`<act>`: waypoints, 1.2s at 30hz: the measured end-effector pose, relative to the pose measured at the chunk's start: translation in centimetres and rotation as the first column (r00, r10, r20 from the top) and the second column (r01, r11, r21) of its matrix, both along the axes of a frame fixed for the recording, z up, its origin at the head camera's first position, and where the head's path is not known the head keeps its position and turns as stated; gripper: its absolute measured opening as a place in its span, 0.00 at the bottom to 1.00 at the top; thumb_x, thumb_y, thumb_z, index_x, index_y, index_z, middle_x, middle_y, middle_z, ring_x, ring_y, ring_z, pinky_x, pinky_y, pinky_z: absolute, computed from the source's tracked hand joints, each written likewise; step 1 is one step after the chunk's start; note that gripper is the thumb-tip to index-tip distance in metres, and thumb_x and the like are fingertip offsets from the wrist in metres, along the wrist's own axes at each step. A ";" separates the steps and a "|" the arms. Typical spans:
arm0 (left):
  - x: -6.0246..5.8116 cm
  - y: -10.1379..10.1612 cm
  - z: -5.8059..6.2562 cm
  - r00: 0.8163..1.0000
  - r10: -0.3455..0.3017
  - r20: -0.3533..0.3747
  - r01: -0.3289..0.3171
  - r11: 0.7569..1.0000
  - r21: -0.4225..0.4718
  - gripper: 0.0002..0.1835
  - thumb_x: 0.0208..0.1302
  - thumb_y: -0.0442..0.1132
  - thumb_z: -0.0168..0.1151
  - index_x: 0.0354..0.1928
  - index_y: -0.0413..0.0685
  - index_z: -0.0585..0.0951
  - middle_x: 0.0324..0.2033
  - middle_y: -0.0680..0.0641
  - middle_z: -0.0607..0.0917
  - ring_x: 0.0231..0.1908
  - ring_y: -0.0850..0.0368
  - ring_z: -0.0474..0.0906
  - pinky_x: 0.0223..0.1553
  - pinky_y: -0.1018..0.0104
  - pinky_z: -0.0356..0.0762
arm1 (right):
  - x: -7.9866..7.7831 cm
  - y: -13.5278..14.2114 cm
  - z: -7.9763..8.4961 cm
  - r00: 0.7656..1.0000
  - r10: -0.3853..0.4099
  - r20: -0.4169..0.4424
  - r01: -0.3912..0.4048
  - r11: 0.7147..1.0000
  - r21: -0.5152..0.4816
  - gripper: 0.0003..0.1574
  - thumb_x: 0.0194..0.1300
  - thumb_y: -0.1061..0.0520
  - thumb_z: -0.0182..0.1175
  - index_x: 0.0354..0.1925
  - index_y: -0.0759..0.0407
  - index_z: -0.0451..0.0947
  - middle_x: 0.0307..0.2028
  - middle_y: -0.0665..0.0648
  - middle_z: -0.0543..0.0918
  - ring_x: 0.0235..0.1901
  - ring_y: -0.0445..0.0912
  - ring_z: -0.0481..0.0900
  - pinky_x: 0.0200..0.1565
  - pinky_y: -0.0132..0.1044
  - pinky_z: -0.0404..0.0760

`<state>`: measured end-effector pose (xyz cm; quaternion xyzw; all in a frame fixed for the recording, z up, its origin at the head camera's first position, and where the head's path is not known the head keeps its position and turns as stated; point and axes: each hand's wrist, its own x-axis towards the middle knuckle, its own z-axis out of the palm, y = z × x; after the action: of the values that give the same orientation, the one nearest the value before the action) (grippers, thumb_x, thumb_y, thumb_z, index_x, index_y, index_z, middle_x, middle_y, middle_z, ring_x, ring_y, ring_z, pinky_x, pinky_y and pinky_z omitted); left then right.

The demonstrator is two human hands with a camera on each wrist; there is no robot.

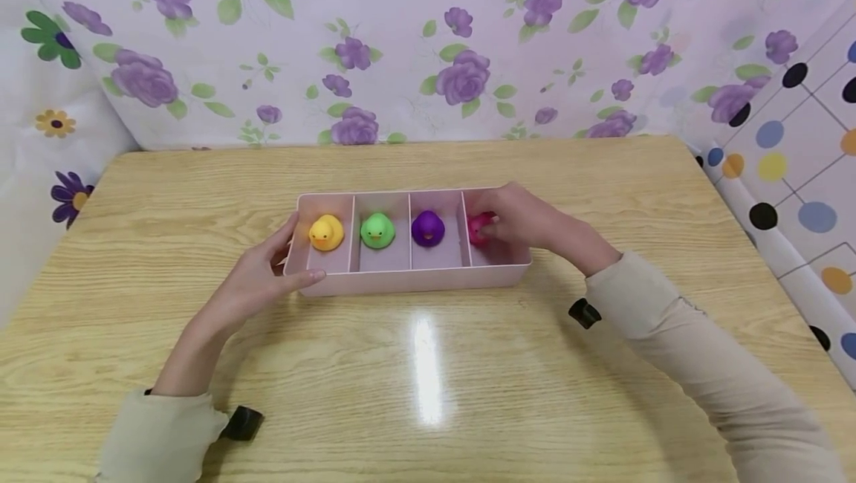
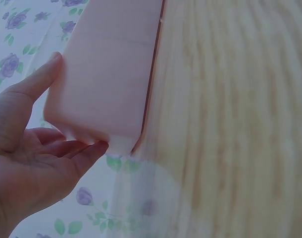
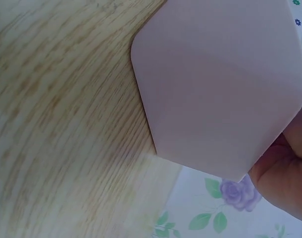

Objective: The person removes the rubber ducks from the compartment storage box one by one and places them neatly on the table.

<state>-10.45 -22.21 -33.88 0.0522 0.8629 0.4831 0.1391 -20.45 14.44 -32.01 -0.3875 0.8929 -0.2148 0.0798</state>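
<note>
A pale pink box with compartments in a row stands on the table. From left to right it holds a yellow toy duck, a green toy duck and a purple toy duck. In the rightmost compartment is a pink toy duck, partly hidden by my right hand, whose fingers pinch it. My left hand grips the box's left end, thumb at the front rim and fingers against the end wall. The left wrist view also shows this left hand on the box.
The wooden table reaches a flowered cloth at the back. A dotted cloth hangs on the right. Black straps hang at both sleeves, one near the right cuff.
</note>
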 end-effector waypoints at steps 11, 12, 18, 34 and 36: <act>0.1 0.0 -0.2 1.000 -0.001 0.000 0.001 1.000 0.017 0.54 0.60 0.48 0.69 0.77 0.53 0.42 0.73 0.39 0.53 0.69 0.40 0.55 0.64 0.44 0.59 | 0.1 0.3 0.0 1.000 -0.007 -0.016 0.006 0.998 -0.055 0.05 0.60 0.68 0.66 0.36 0.64 0.84 0.32 0.55 0.83 0.33 0.48 0.78 0.40 0.43 0.79; 0.1 0.1 -0.2 1.000 -0.002 -0.001 0.002 1.000 0.017 0.54 0.60 0.48 0.69 0.77 0.53 0.42 0.73 0.39 0.52 0.69 0.40 0.54 0.64 0.44 0.59 | 0.2 0.4 -0.1 1.000 -0.018 -0.013 0.017 0.998 -0.058 0.05 0.60 0.67 0.66 0.37 0.64 0.84 0.33 0.55 0.84 0.34 0.48 0.78 0.41 0.44 0.79; 0.1 0.0 0.0 1.000 0.007 0.003 -0.007 1.000 0.009 0.54 0.60 0.48 0.69 0.77 0.53 0.42 0.73 0.39 0.52 0.69 0.40 0.53 0.65 0.44 0.58 | 0.5 0.4 0.0 0.995 -0.099 0.018 0.100 0.992 -0.080 0.08 0.59 0.64 0.68 0.40 0.62 0.85 0.34 0.54 0.85 0.35 0.48 0.79 0.43 0.45 0.78; -0.1 0.0 -0.4 1.000 0.000 -0.018 0.001 0.999 0.038 0.54 0.60 0.46 0.69 0.77 0.49 0.42 0.73 0.39 0.52 0.69 0.40 0.55 0.65 0.44 0.58 | 0.8 0.9 -0.1 0.988 -0.139 0.065 0.149 0.974 -0.173 0.09 0.61 0.64 0.67 0.42 0.62 0.86 0.40 0.57 0.86 0.44 0.50 0.82 0.48 0.44 0.80; -0.1 0.0 -0.4 1.000 0.001 -0.015 0.000 0.999 0.038 0.54 0.60 0.46 0.69 0.77 0.49 0.42 0.73 0.39 0.52 0.69 0.40 0.55 0.65 0.45 0.58 | 0.9 1.0 -0.1 0.988 -0.141 0.070 0.152 0.971 -0.185 0.10 0.60 0.64 0.67 0.42 0.62 0.86 0.40 0.56 0.86 0.44 0.50 0.82 0.48 0.43 0.80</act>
<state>-10.52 -22.24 -34.25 0.0581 0.8547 0.4988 0.1316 -19.56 15.40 -32.13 -0.3202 0.8920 -0.3149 0.0514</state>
